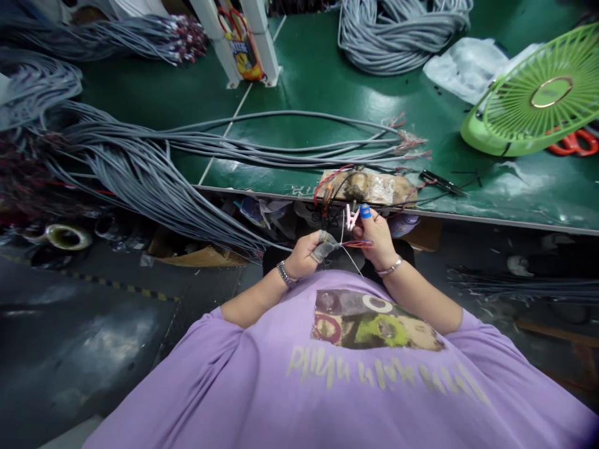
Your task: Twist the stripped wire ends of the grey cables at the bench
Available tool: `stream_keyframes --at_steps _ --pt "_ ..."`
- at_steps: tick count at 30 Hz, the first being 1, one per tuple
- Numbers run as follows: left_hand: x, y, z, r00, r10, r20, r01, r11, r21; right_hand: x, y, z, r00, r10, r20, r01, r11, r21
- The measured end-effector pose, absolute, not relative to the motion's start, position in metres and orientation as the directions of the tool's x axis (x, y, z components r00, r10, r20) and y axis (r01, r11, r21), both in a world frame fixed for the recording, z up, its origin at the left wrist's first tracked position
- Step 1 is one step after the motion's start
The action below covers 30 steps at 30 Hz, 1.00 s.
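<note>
My left hand [306, 254], with grey covers on its fingertips, is closed around the end of a grey cable [276, 247]. Thin red and blue wires [359, 244] fan out of that end toward my right hand [378, 240]. The right hand's fingers are bent in, and blue tape wraps the thumb. Right by this thumb is a small pink-and-white clip [352, 217]; whether the fingers grip it or the wires is hidden. A thin white strand [352, 260] hangs down between both hands.
Many grey cables [140, 162] drape over the green table's edge on the left. A worn block with wires [369, 186] sits at the edge, beside a black tool [440, 182]. Further right are a green fan [538, 93] and red-handled scissors [578, 142]. A cable coil [397, 37] lies behind.
</note>
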State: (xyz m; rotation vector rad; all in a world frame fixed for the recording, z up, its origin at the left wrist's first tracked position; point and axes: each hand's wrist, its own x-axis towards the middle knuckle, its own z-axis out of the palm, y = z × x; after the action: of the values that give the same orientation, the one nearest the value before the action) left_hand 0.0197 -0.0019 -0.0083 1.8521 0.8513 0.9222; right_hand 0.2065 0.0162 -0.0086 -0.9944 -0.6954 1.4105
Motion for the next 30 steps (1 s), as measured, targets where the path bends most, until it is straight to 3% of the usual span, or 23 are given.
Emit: stream_keyframes --at_steps 4,6,30 --pt "0.018 -0.002 -0.012 0.531 0.815 0.232 0.184 -0.378 0.907 0.205 0.018 -0.001 -0.136 0.94 -0.313 -0.512 -0.337 -0.79" --pt "0.017 -0.003 -0.013 0.546 0.805 0.232 0.187 -0.387 0.903 0.206 0.019 0.003 -0.158 0.924 -0.349 -0.543 -0.377 -0.75" --pt "0.023 -0.001 -0.018 0.534 0.827 0.174 0.255 -0.354 0.9 0.203 0.019 0.011 -0.152 0.925 -0.348 -0.619 -0.364 -0.697"
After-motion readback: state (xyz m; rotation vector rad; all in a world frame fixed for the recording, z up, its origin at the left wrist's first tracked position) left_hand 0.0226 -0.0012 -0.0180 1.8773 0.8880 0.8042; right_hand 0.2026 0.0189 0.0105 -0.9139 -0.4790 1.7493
